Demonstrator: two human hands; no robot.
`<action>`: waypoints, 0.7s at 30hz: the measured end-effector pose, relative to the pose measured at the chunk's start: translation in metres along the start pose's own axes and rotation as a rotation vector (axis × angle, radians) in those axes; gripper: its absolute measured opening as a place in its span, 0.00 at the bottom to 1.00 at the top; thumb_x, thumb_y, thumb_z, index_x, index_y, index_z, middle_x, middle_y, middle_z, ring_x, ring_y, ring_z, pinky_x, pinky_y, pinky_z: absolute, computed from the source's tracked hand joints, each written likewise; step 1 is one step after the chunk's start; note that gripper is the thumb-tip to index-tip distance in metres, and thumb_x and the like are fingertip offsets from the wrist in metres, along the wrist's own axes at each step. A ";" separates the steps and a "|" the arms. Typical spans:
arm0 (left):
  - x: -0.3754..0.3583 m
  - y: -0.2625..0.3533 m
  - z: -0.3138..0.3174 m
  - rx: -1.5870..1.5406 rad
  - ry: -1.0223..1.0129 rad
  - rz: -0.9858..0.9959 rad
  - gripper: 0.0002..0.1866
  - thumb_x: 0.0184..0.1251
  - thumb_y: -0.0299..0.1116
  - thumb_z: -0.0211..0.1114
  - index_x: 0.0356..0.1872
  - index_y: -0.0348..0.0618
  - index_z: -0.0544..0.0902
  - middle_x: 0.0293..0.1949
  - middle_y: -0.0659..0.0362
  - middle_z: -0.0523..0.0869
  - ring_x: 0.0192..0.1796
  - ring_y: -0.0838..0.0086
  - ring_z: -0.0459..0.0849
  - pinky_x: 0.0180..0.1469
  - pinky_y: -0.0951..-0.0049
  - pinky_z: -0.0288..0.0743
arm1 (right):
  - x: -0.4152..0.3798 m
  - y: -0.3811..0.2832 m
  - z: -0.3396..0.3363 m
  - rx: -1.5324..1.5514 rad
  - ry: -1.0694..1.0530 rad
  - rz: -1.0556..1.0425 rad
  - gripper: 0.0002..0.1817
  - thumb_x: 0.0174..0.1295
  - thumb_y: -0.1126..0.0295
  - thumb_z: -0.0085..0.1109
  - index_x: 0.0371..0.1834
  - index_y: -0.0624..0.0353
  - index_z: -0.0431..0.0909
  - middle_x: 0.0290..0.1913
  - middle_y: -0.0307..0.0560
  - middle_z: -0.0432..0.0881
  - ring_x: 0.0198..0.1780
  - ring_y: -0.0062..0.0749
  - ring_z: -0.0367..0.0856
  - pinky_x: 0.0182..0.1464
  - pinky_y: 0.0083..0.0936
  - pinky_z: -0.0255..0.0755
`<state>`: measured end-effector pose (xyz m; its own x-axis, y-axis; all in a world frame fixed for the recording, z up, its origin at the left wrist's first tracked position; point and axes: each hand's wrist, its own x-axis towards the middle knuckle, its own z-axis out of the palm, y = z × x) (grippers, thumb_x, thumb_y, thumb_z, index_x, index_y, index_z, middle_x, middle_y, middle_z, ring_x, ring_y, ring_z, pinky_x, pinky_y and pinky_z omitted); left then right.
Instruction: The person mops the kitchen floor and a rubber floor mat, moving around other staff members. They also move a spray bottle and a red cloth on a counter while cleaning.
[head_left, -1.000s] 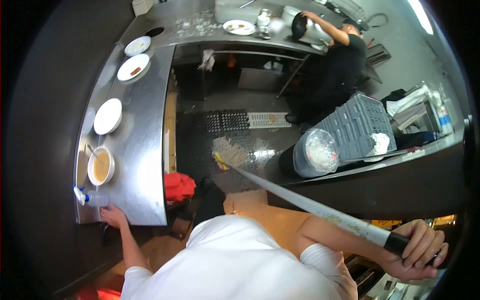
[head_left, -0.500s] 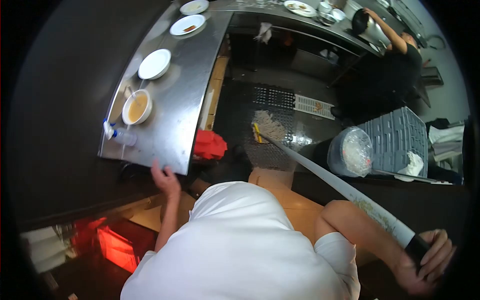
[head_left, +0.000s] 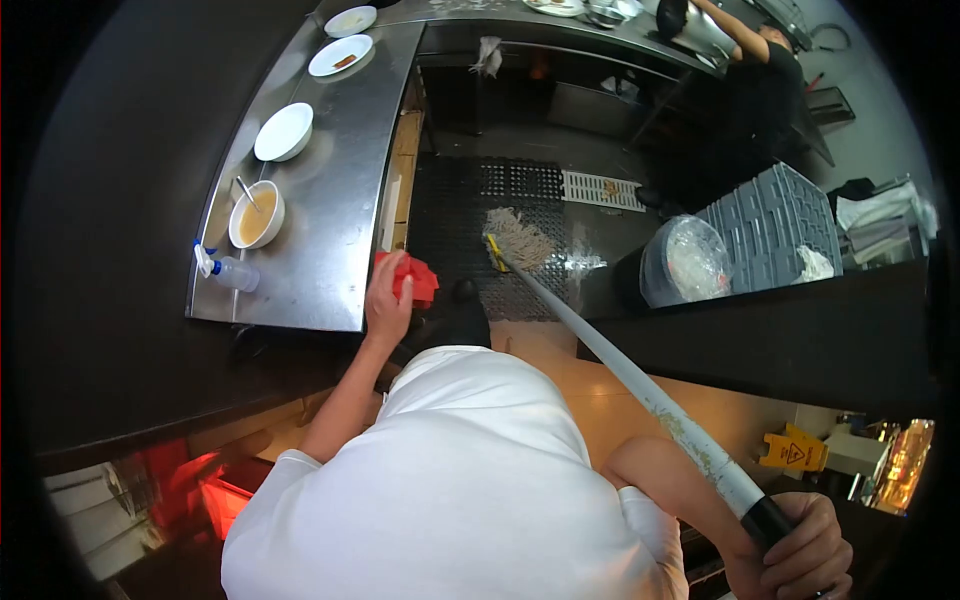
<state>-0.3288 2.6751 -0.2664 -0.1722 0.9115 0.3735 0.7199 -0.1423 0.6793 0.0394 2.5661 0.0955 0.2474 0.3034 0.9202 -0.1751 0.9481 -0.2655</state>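
My right hand (head_left: 808, 548) is wrapped round the black end of a mop handle at the lower right. From there the long grey mop (head_left: 610, 352) slants down to its pale string head (head_left: 520, 238), spread on the floor mat (head_left: 512, 296) beside a yellow clamp. My left hand (head_left: 388, 302) is open, fingers extended and thumb apart, at the near right corner of the steel table (head_left: 330, 235). It overlaps a red bag-like bundle (head_left: 420, 284) below the table edge.
The table bears a spray bottle (head_left: 235, 272), a soup bowl (head_left: 257, 215) with a spoon, a white bowl (head_left: 284, 132) and plates (head_left: 341, 55). On the right are a plastic-lined bin (head_left: 690, 262) and grey crates (head_left: 778, 225). Beyond, a person (head_left: 762, 90) handles a pot.
My left hand has moved up and right, from the table's front edge to its corner by the red bundle. My right hand has shifted leftward with the mop handle. The view has turned slightly.
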 end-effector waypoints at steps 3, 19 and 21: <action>0.024 -0.017 0.002 -0.029 0.067 -0.041 0.19 0.67 0.25 0.60 0.59 0.35 0.76 0.56 0.46 0.80 0.57 0.54 0.81 0.61 0.62 0.74 | -0.007 -0.009 0.003 -0.065 0.098 -0.024 0.08 0.58 0.69 0.63 0.26 0.57 0.75 0.17 0.33 0.75 0.16 0.14 0.75 0.21 0.08 0.70; 0.132 -0.133 0.036 0.121 0.080 -0.085 0.18 0.63 0.26 0.61 0.55 0.35 0.78 0.58 0.46 0.79 0.61 0.51 0.77 0.65 0.59 0.69 | 0.045 0.086 0.058 -0.009 0.036 0.044 0.11 0.57 0.69 0.69 0.30 0.55 0.72 0.18 0.33 0.73 0.13 0.13 0.71 0.15 0.06 0.66; 0.131 -0.138 0.035 0.149 0.073 -0.062 0.18 0.62 0.25 0.62 0.54 0.35 0.79 0.58 0.47 0.79 0.61 0.51 0.77 0.66 0.58 0.68 | 0.058 0.121 0.067 0.049 0.007 0.063 0.13 0.58 0.68 0.68 0.33 0.54 0.70 0.20 0.33 0.71 0.13 0.13 0.67 0.16 0.08 0.64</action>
<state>-0.4271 2.8278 -0.3327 -0.2643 0.8854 0.3824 0.7973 -0.0225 0.6032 -0.0309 2.6920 0.1356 0.2408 0.3627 0.9003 -0.2369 0.9215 -0.3079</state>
